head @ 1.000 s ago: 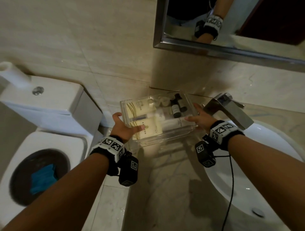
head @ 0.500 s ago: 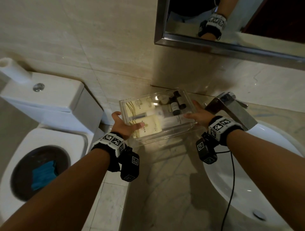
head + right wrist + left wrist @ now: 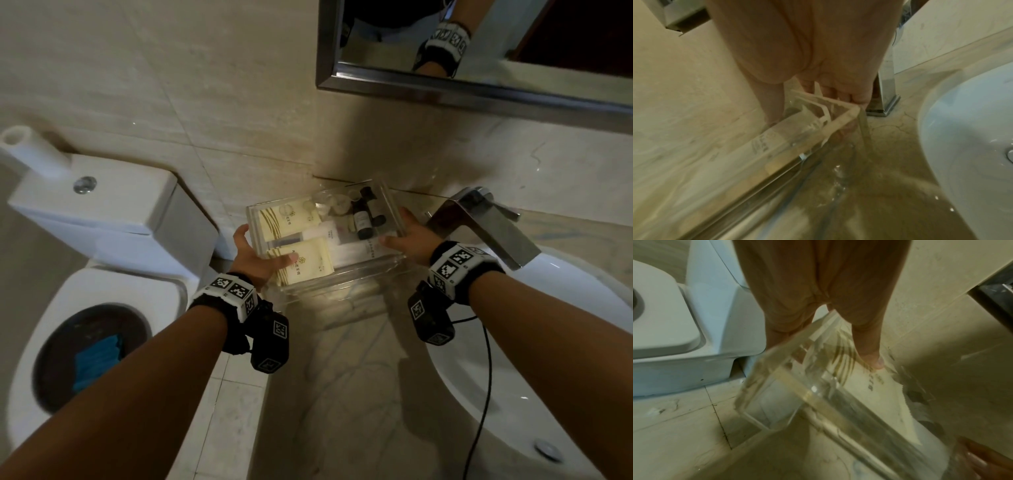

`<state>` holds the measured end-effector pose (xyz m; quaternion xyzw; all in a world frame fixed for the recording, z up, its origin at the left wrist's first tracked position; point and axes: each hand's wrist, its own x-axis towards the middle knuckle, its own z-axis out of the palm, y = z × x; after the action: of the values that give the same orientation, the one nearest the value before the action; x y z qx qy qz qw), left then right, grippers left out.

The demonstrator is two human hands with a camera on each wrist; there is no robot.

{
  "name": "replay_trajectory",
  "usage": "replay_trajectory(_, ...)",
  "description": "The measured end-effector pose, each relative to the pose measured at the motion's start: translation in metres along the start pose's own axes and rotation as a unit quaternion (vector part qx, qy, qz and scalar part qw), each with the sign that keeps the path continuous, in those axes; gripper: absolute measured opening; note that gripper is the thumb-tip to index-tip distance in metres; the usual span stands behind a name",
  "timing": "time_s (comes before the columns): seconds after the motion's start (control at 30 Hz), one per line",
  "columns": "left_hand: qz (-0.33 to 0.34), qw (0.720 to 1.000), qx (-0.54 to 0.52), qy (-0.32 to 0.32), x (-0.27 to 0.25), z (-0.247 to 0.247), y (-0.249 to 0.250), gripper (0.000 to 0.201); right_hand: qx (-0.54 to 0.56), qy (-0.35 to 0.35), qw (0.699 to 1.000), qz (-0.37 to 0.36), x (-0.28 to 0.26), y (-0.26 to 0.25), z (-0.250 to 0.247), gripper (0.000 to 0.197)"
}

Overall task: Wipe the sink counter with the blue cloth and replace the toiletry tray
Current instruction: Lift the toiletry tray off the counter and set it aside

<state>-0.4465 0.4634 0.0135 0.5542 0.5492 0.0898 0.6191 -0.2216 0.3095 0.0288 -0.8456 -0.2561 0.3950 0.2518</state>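
A clear acrylic toiletry tray (image 3: 346, 274) with cream packets and small dark bottles hangs just above the marble sink counter (image 3: 349, 377), near the back wall. My left hand (image 3: 257, 258) grips its left end, thumb over the rim (image 3: 873, 360) and fingers underneath. My right hand (image 3: 407, 241) grips the right end (image 3: 838, 112) beside the faucet, thumb inside the rim. The blue cloth (image 3: 97, 359) lies on the dark toilet lid at the lower left.
A chrome faucet (image 3: 486, 226) stands right of the tray, and the white basin (image 3: 534, 377) curves below it. A white toilet with its tank (image 3: 99, 212) sits left of the counter. A framed mirror (image 3: 479, 85) hangs above. A black cable trails from my right wrist.
Both hands have carried the tray a little farther toward the back wall and down toward the counter. The grips are unchanged.
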Motion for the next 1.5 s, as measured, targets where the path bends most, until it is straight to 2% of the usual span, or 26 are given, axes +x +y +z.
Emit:
replay_trajectory(0.17,-0.008,1.000,-0.005,0.006,-0.006,0.006,-0.003,0.104,0.010,0.030,0.999,-0.015,-0.013,0.007,-0.001,0.069)
replay_trajectory(0.3,-0.025,1.000,-0.011,0.000,-0.016,0.020,-0.004,0.097,-0.024,0.109,0.994,0.009,-0.034,0.018,-0.004,0.061)
replay_trajectory(0.4,-0.017,1.000,-0.011,0.000,-0.026,0.031,-0.011,0.110,-0.034,0.154,0.987,0.031,-0.055,0.027,0.000,0.046)
replay_trajectory(0.53,-0.030,0.999,-0.016,0.000,-0.033,0.037,-0.020,0.095,-0.019,0.132,0.989,0.064,-0.073,0.034,0.009,0.039)
replay_trajectory(0.67,-0.049,0.999,-0.015,-0.010,-0.042,0.048,-0.025,0.093,0.159,0.091,0.977,0.113,-0.077,0.032,0.022,0.051)
replay_trajectory(0.73,-0.058,0.998,-0.014,-0.008,-0.046,0.052,-0.028,0.097,0.202,0.084,0.967,0.127,-0.075,0.030,0.028,0.056)
replay_trajectory(0.93,-0.019,0.998,0.060,-0.007,-0.047,0.052,-0.032,0.098,0.232,0.083,0.957,0.150,-0.073,0.023,0.032,0.072)
replay_trajectory(1.1,-0.016,0.995,0.099,0.000,-0.046,0.046,-0.037,0.089,0.212,0.061,0.965,0.140,-0.076,0.021,0.032,0.077)
replay_trajectory(1.27,-0.022,0.985,0.171,0.006,-0.045,0.039,-0.028,0.080,0.271,0.079,0.946,0.159,-0.077,0.020,0.034,0.071)
replay_trajectory(1.33,-0.027,0.979,0.199,0.034,-0.044,0.032,-0.017,0.083,0.280,0.077,0.945,0.153,-0.077,0.021,0.035,0.068)
replay_trajectory(1.43,0.039,0.951,0.297,0.073,-0.036,0.022,0.005,0.086,0.280,0.090,0.945,0.146,-0.077,0.025,0.038,0.059)
replay_trajectory(1.5,0.122,0.930,0.343,0.051,-0.025,0.019,0.017,0.078,0.286,0.103,0.940,0.155,-0.077,0.028,0.039,0.054)
